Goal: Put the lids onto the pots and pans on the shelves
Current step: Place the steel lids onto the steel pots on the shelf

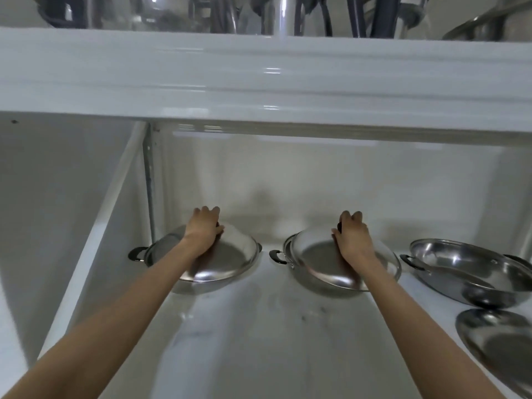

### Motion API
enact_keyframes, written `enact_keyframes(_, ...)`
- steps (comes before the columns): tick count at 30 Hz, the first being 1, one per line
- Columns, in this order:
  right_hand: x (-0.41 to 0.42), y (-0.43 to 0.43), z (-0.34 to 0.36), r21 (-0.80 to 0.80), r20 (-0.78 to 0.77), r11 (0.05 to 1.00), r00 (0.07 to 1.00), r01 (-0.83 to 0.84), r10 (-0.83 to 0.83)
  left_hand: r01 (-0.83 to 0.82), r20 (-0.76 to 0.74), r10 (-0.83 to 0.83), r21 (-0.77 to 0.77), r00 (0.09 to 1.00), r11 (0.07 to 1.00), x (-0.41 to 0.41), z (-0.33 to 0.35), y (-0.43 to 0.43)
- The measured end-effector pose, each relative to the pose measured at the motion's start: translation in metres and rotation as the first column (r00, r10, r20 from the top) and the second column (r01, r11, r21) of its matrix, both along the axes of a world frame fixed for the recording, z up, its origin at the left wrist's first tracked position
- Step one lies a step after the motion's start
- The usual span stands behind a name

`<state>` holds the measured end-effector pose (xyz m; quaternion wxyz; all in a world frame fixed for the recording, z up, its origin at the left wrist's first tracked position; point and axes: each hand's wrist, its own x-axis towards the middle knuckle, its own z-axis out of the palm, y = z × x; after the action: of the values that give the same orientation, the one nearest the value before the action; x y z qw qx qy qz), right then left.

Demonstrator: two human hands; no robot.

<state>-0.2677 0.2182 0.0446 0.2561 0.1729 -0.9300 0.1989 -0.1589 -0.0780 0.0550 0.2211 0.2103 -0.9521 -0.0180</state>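
On the white shelf (273,326) stand three steel pans. My left hand (205,228) grips the dark knob of a steel lid (230,260) that lies tilted over the left pan (149,253). My right hand (352,234) holds the knob of a second lid (319,260), tilted over the middle pan (288,256). Both knobs are mostly hidden by my fingers. At the right a third pan (466,272) stands uncovered, and a loose lid (498,347) lies on the shelf in front of it.
A white shelf board (259,82) runs overhead with blurred metal cookware (282,15) on it. The cabinet's left side wall (57,197) and back wall (288,180) close in the space.
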Motion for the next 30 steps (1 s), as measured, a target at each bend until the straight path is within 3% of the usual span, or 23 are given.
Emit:
enact_keyframes(7, -0.037, -0.004, -0.025, 0.008, 0.028, 0.999, 0.999, 0.043, -0.043, -0.062, -0.06, 0.07, 0.121, 0.996, 0.991, -0.025, -0.023, -0.036)
enact_keyframes(22, -0.062, -0.035, -0.03, 0.069, 0.038, 0.998, 0.999, 0.013, -0.016, -0.025, -0.095, 0.031, 0.064, 0.995, 0.998, -0.033, -0.028, -0.058)
enact_keyframes(30, -0.06, -0.033, -0.028, 0.12, 0.068, 0.993, 0.998, 0.008, -0.016, -0.009, -0.111, 0.021, 0.106, 0.994, 0.994, -0.034, -0.025, -0.059)
